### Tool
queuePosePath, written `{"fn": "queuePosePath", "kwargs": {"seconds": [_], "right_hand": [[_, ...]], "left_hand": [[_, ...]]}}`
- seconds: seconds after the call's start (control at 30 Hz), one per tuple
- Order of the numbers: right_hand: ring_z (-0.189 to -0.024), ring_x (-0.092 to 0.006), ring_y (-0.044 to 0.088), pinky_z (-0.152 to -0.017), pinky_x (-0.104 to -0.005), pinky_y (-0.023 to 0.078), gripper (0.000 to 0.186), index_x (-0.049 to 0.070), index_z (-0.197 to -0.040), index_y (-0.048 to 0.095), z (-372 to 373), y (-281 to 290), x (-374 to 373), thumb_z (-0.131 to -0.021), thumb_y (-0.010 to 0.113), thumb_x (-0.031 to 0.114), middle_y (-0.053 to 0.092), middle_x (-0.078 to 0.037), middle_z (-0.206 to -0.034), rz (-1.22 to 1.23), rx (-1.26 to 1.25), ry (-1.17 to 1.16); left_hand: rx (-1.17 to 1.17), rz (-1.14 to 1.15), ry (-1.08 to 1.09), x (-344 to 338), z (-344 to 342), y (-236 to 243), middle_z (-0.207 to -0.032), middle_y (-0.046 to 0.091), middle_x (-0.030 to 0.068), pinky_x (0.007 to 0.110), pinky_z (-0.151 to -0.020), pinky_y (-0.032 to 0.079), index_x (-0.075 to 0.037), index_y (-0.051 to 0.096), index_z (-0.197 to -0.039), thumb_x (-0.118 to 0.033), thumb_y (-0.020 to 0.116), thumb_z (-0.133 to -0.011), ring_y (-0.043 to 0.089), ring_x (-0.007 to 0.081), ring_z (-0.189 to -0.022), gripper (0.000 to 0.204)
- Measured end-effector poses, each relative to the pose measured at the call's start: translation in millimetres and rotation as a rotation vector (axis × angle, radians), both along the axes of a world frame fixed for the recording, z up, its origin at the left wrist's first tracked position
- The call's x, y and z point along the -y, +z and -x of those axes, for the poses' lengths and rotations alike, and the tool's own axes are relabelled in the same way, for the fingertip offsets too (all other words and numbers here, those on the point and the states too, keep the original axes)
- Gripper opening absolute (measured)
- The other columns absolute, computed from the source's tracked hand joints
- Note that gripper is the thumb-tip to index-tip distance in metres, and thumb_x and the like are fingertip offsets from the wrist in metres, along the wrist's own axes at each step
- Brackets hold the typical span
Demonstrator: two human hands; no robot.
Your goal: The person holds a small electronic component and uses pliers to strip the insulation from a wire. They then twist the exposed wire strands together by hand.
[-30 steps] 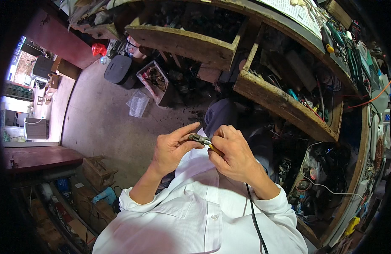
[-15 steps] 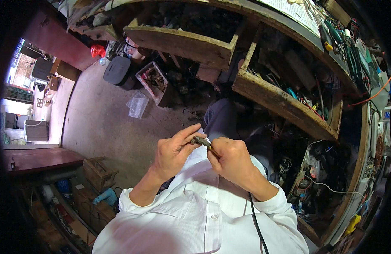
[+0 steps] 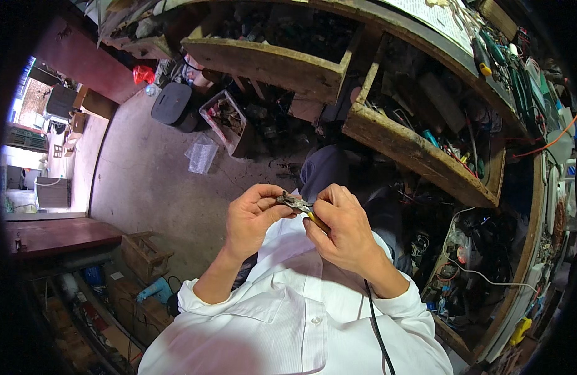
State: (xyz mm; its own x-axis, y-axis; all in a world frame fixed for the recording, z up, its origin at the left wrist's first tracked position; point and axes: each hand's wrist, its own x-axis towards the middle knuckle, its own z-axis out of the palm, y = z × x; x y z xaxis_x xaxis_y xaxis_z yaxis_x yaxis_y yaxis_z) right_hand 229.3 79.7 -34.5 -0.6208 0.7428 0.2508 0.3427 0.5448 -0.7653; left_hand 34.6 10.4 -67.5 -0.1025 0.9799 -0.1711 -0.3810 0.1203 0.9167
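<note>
Pliers (image 3: 298,204), yellow-handled, held between two hands before a white shirt (image 3: 282,312).
The yellow grip is clasped in the curled fingers of the right hand (image 3: 343,226); the grey metal head is pointed left. A small dark part (image 3: 281,199) at its tip is pinched by the fingers of the left hand (image 3: 251,215). A printed sheet (image 3: 435,15) is laid on the table (image 3: 447,54), its text too small to be read.
</note>
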Motion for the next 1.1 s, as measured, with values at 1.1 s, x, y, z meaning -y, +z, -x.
{"fn": "queuePosePath", "kwargs": {"seconds": [1.1], "right_hand": [[-0.063,-0.0281,0.052,-0.054,-0.0401,0.041,0.020,0.002,-0.069,0.052,9.2,-9.4,3.9,-0.078,0.069,0.008,0.047,-0.011,-0.070,0.018,-0.020,-0.095]], "left_hand": [[0.374,0.062,0.170,-3.5,-6.1,-6.1,-0.099,0.070,0.0190,0.039,-0.077,0.065,0.002,0.058,-0.112,-0.002,0.060,-0.097,0.074,0.0255,-0.084,0.015]]}}
